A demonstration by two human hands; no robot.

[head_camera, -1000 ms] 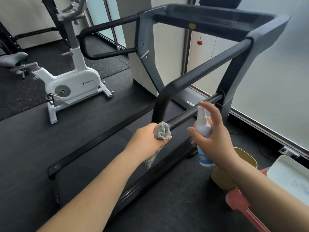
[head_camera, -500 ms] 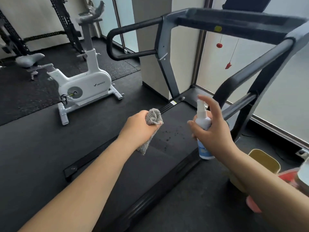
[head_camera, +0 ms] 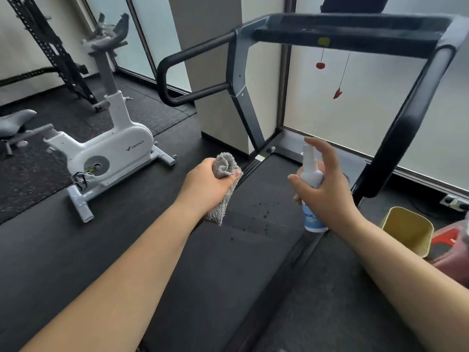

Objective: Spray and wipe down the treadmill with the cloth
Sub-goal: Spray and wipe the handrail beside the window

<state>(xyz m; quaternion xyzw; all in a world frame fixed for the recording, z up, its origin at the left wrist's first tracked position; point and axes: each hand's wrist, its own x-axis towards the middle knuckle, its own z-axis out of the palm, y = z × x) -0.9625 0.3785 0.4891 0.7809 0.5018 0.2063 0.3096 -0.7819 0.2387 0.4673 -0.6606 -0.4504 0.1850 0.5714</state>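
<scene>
A black treadmill [head_camera: 350, 34] fills the middle of the view, its dark belt [head_camera: 228, 262] running under my arms. Small dark specks lie on the belt between my hands. My left hand [head_camera: 205, 185] is closed on a bunched grey cloth [head_camera: 224, 166], whose loose end hangs down over the belt's left side. My right hand [head_camera: 327, 189] grips a white spray bottle [head_camera: 312, 179] with a blue label, upright above the belt's right side. The index finger is raised over the nozzle.
A white exercise bike [head_camera: 109, 148] stands on the floor to the left. A yellow bin [head_camera: 408, 229] and a red object [head_camera: 446, 240] sit on the floor at the right, beside the window. A beige pillar [head_camera: 215, 97] stands behind the treadmill's left upright.
The view has swung to the right and upward, so both hands have left the right handrail and now hover over the belt. My grips on cloth and bottle are unchanged.
</scene>
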